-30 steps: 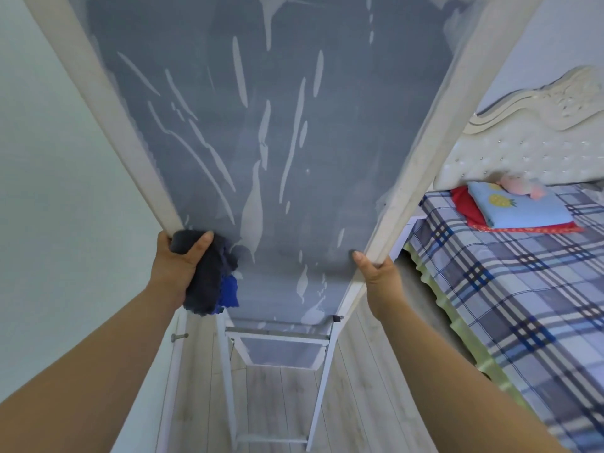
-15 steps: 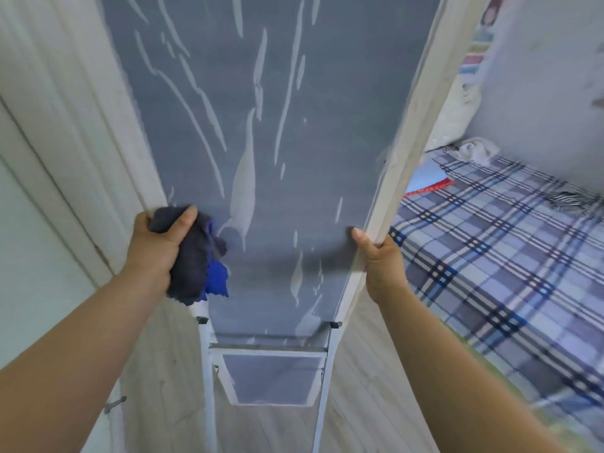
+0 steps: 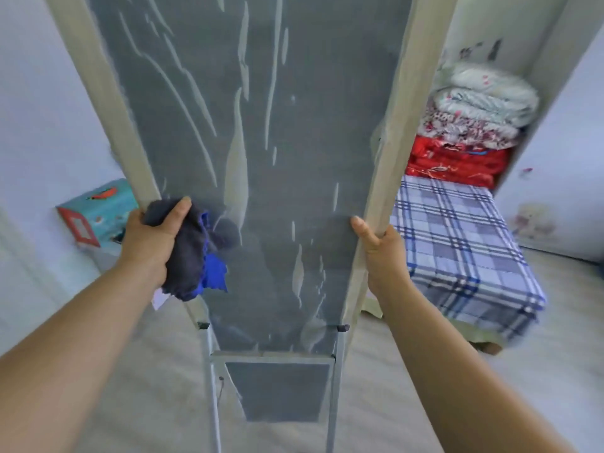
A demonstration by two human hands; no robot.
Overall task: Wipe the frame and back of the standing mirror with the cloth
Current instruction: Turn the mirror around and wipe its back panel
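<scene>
The standing mirror's grey back panel (image 3: 261,158), streaked with pale peeled marks, fills the centre between two pale frame rails. My left hand (image 3: 148,237) grips the left rail (image 3: 108,103) and holds a bunched dark grey and blue cloth (image 3: 196,253) against the rail and the panel. My right hand (image 3: 380,246) clasps the right rail (image 3: 397,125), thumb on the back panel. Below the hands the mirror's metal stand legs (image 3: 335,387) reach the floor.
A bed with a blue plaid cover (image 3: 457,250) stands to the right, folded quilts (image 3: 474,119) stacked at its far end. A teal and red box (image 3: 94,214) sits at the left by the wall. Pale floor lies below.
The mirror and my view have turned: the wall and door at the left gave way to the box, and the bed's quilt stack came into sight. Both hands keep the same grips.
</scene>
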